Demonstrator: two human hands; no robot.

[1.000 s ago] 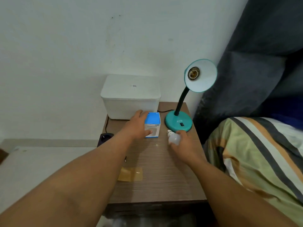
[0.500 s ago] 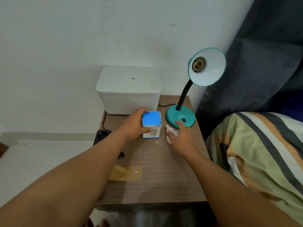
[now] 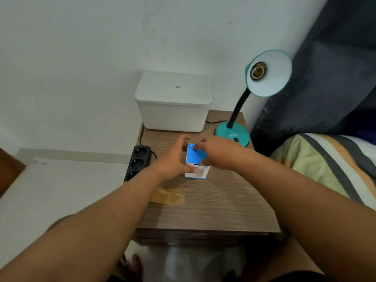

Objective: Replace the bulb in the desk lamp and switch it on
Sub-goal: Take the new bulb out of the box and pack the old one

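With the lamp (image 3: 264, 78) socket empty, the left hand (image 3: 173, 159) grips the bulb box (image 3: 197, 165) while right hand (image 3: 215, 151) fingers pinch its flap; fitting and switching remain.

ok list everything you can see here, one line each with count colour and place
lamp: 1, teal with black neck, back right of table, socket empty
bulb box: 1, blue and white, middle of table, blue flap lifted
storage box: 1, white, lidded, back of table against wall
power strip: 1, black, off left edge of table
cable: 1, black, behind storage box toward lamp
tape: 1 patch, yellowish, on table near the front left
table: 1, brown wood grain
pillow: 1, striped, right of table
curtain: 1, dark grey, upper right
left hand: 1, gripping left side of bulb box
right hand: 1, fingers on the box flap
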